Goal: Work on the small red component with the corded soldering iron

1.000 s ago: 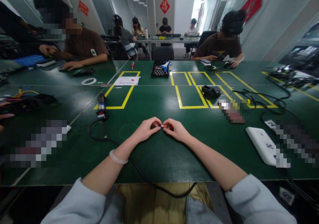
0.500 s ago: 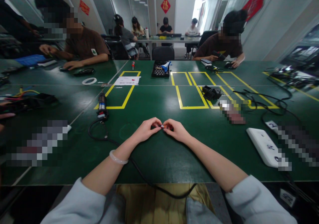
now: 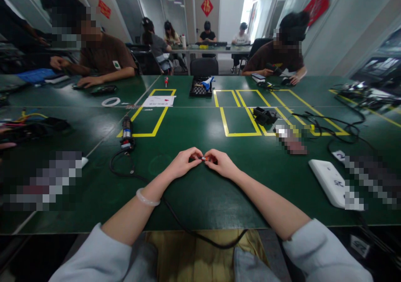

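Observation:
Just above the green table (image 3: 194,202), my left hand (image 3: 184,161) and my right hand (image 3: 221,163) meet fingertip to fingertip. Between them is a small orange and white piece (image 3: 204,158), mostly covered by my fingers and too small to name. Both hands are closed in a pinch on it, the left from one side and the right from the other. A black cable (image 3: 178,221) runs beneath my left forearm and over the table's front edge.
Left of my hands lies a black and silver cylindrical tool (image 3: 127,131) on its cable. Farther off stand a black tray (image 3: 200,90), a screwdriver (image 3: 166,81) and a tape roll (image 3: 110,102). A black plastic part (image 3: 265,116) and a white power bank (image 3: 327,181) lie to the right. Co-workers sit opposite.
The view has shifted very slightly. Both hands stay pinched together around the small piece, with no clear movement.

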Motion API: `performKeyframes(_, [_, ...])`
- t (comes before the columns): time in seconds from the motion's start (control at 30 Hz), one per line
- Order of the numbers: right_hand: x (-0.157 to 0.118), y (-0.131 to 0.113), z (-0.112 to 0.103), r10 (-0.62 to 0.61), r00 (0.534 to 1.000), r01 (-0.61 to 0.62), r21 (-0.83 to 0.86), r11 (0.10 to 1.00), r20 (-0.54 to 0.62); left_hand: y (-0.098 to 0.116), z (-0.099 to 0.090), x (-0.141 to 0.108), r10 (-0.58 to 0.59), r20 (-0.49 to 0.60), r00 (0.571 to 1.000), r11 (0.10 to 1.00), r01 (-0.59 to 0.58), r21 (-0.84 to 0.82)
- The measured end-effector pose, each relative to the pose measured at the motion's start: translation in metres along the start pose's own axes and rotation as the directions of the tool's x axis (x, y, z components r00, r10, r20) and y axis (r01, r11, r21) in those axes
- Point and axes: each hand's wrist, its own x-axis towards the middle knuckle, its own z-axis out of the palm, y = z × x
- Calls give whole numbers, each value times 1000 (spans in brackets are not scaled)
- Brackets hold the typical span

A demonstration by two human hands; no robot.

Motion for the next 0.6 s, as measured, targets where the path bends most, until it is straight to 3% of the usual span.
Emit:
performKeyframes(0.37, [0, 1, 0, -13, 1000, 13, -20, 1000, -9, 3, 1, 0, 21, -8, 1000, 1000, -21, 8])
performKeyframes(0.6, [0, 0, -1, -49, 999, 48, -30, 998, -22, 5, 2, -1, 71, -33, 997, 989, -66, 130])
